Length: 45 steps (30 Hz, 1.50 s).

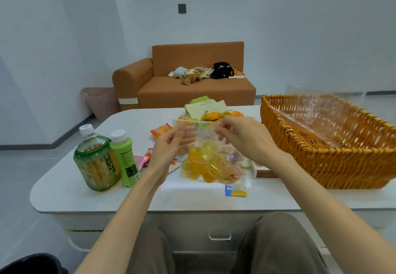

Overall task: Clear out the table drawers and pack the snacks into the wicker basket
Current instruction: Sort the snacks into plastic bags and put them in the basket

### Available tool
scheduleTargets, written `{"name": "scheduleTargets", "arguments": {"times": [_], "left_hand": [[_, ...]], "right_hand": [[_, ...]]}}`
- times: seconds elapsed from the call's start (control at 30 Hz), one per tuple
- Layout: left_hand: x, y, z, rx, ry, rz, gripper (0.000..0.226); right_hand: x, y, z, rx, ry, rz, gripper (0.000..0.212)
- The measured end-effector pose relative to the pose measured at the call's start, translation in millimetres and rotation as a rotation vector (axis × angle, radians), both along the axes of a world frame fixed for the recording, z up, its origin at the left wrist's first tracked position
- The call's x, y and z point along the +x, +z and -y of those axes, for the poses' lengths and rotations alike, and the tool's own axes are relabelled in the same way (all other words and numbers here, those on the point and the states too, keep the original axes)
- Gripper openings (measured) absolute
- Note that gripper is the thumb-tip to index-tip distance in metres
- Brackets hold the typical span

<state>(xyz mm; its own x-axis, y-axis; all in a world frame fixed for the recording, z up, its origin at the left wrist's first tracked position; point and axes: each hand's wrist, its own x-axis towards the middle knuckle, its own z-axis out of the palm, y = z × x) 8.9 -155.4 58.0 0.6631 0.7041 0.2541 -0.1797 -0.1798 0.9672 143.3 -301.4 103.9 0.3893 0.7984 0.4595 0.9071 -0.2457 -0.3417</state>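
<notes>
A clear plastic bag of yellow and orange jelly cups [209, 162] hangs upright over the middle of the white table [70, 196]. My left hand [169, 145] pinches the bag's top edge on the left, and my right hand [242, 136] pinches it on the right. The wicker basket [334, 166], lined with clear plastic, stands on the table's right side and looks empty. Loose snack packets lie around the bag: an orange one [160, 130], pink ones [142, 160], a blue-yellow one [235, 190], and a green and orange pile [205, 109] behind.
A large green tea bottle [95, 160] and a smaller green bottle [126, 158] stand at the table's left. A small box [262, 171] lies against the basket. A drawer handle [219, 236] shows below the table edge, between my knees. A brown sofa and a pink bin stand behind.
</notes>
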Motion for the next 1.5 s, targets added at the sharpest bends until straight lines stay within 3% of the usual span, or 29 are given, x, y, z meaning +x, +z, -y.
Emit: {"name": "scheduleTargets", "arguments": {"times": [0.27,0.47,0.6,0.77,1.03,1.23,1.5], "left_hand": [[54,83,42,0.189,-0.072,0.065,0.032],[105,101,57,0.168,-0.046,0.005,0.022],[139,103,64,0.177,-0.058,-0.097,0.04],[187,87,71,0.238,-0.125,-0.274,0.046],[248,49,78,0.363,-0.299,-0.515,0.057],[255,28,78,0.355,-0.403,-0.452,0.093],[270,39,102,0.441,-0.51,-0.378,0.115]], "right_hand": [[41,68,50,0.282,-0.083,-0.068,0.015],[90,99,77,0.365,-0.213,-0.064,0.019],[122,105,85,0.345,-0.336,-0.049,0.023],[162,109,88,0.363,-0.466,-0.033,0.023],[212,97,101,0.293,-0.468,-0.064,0.019],[228,66,124,0.205,-0.411,-0.107,0.016],[229,54,150,0.082,-0.263,-0.168,0.019]]}}
